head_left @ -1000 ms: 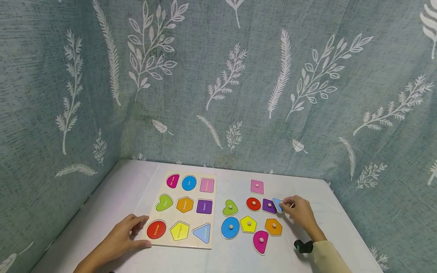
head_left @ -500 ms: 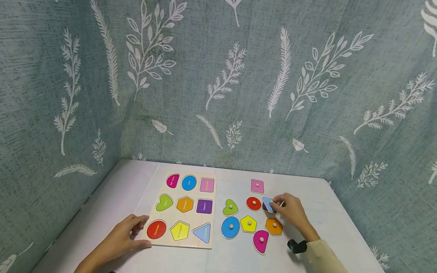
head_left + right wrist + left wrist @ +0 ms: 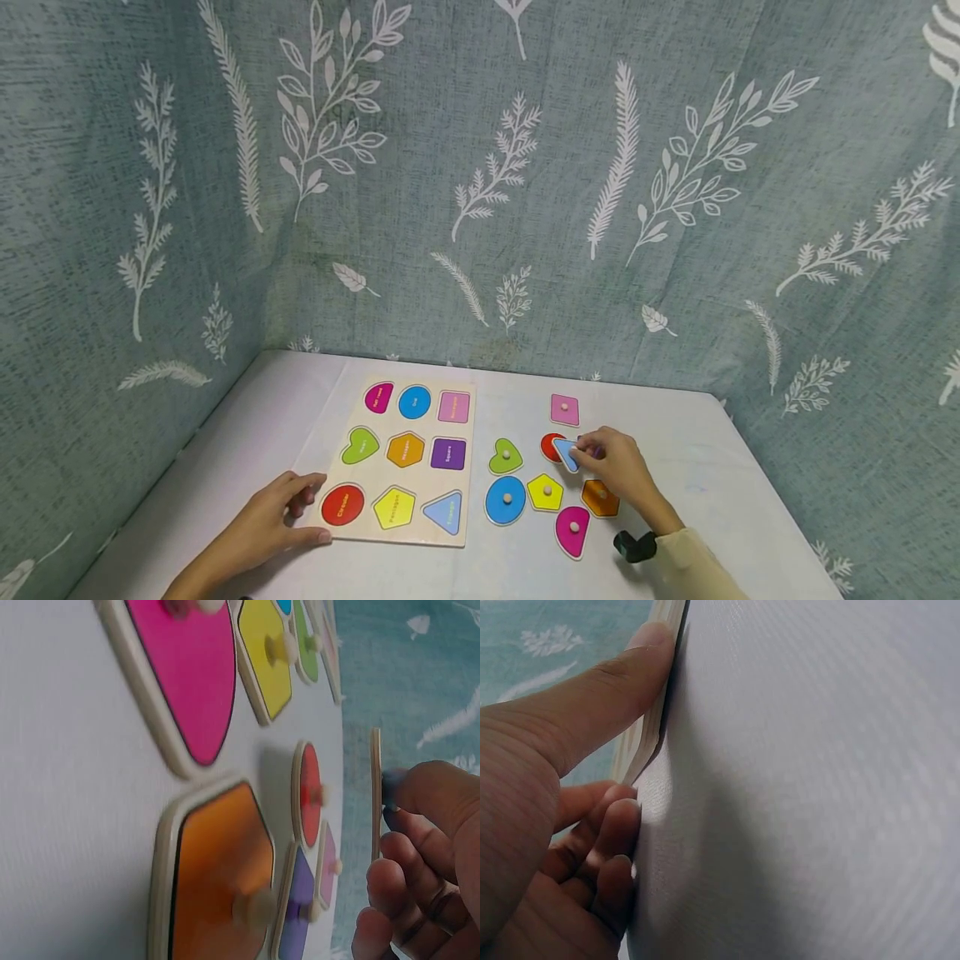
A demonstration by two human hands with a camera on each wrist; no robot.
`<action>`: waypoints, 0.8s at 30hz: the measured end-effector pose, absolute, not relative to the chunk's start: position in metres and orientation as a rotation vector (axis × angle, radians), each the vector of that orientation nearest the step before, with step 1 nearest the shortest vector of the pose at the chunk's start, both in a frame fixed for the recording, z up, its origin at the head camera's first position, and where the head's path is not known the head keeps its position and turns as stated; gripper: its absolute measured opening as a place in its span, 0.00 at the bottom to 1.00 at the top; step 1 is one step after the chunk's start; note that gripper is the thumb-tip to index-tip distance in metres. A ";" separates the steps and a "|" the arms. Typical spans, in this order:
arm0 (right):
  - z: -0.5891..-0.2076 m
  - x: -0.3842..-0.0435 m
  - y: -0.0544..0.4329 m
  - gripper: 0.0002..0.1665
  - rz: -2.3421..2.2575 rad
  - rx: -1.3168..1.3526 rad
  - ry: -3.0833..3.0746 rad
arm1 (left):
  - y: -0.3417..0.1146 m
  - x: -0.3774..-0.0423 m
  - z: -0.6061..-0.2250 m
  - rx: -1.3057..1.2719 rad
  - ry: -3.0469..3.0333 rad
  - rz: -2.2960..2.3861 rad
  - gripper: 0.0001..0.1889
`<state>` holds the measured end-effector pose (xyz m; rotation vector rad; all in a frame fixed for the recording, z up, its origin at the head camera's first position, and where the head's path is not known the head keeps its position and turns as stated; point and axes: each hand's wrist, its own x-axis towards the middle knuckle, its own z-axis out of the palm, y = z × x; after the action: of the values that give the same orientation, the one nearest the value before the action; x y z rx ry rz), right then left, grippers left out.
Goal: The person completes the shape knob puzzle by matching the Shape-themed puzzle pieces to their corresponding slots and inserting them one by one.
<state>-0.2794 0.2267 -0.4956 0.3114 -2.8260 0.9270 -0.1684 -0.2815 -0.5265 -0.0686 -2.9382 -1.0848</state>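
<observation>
My right hand (image 3: 618,467) pinches the knob of a light blue triangle puzzle piece (image 3: 566,455), lifted above the table. In the right wrist view, the triangle piece (image 3: 376,795) shows edge-on, apart from the pieces below. It partly covers the red circle piece (image 3: 551,446), and the purple square piece (image 3: 296,904) is mostly hidden by my hand in the head view. My left hand (image 3: 262,521) holds the near left corner of a wooden shape puzzle board (image 3: 367,537). In the left wrist view, its thumb lies along the board's edge (image 3: 654,720) and its fingers are curled by the corner.
Loose knobbed pieces lie right of the board: a green heart (image 3: 506,457), blue oval (image 3: 505,501), yellow pentagon (image 3: 545,493), magenta half round (image 3: 572,533), orange hexagon (image 3: 600,498) and pink rectangle (image 3: 565,409). A patterned curtain (image 3: 480,250) stands behind the white table (image 3: 690,450).
My right hand has carried the triangle piece leftward, from beside the purple square, across it, to over the red circle. The left hand and the board have stayed put.
</observation>
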 end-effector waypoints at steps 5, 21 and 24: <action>-0.497 -0.279 0.217 0.06 0.965 0.330 -2.844 | -0.283 -0.169 -0.526 -0.074 -2.926 -1.116 0.48; -0.501 -0.276 0.193 0.05 0.994 0.547 -2.809 | -0.286 -0.168 -0.531 -0.060 -2.873 -1.243 0.48; -0.501 -0.275 0.189 0.05 1.006 0.591 -2.792 | -0.286 -0.169 -0.531 -0.052 -2.871 -1.242 0.48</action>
<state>-0.2750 0.1888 -0.5014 0.5912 -2.7923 1.0063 -0.1685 -0.2862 -0.5314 -0.0521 -2.8707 -1.2418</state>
